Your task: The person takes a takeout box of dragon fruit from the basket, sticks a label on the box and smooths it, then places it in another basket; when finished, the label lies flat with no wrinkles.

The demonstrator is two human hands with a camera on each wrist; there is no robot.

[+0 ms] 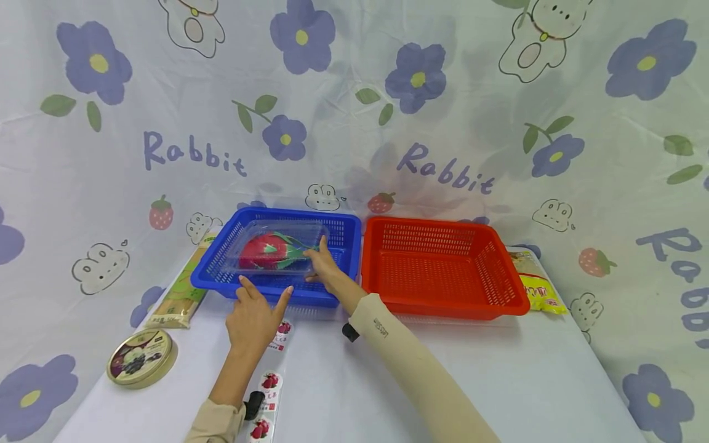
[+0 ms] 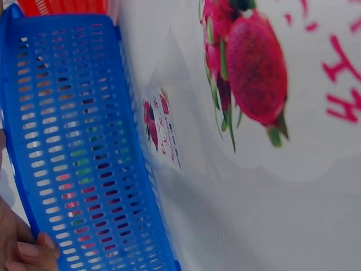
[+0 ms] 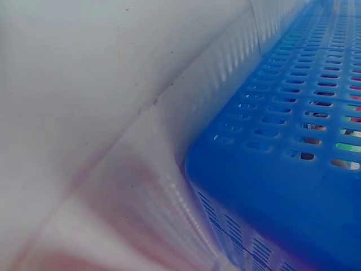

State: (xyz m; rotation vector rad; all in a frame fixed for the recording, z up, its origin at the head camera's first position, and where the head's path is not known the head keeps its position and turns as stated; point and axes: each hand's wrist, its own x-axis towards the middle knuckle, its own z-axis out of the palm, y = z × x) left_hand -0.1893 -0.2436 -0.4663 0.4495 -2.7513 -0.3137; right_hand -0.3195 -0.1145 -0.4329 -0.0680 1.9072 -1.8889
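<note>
A clear plastic box point(image 1: 299, 229) with a pink and green dragon fruit point(image 1: 264, 251) showing through it lies in the blue basket point(image 1: 349, 246). My right hand point(image 1: 327, 269) reaches over the basket's front rim and grips the box's right end. My left hand point(image 1: 252, 317) is at the front of the basket with index finger and thumb stretched out, fingertips right at the rim. In the left wrist view its fingers point(image 2: 42, 253) overlap the rim, and pink and green show through the slots. The right wrist view shows only the basket's slotted wall point(image 3: 271, 175) and the cloth.
A red basket point(image 1: 443, 311) stands right of the blue one. Dragon fruit stickers point(image 1: 270, 394) lie on the white table in front. To the left are a round tin point(image 1: 141, 357) and a long green packet point(image 1: 185, 292); a yellow bag point(image 1: 537, 286) is at far right.
</note>
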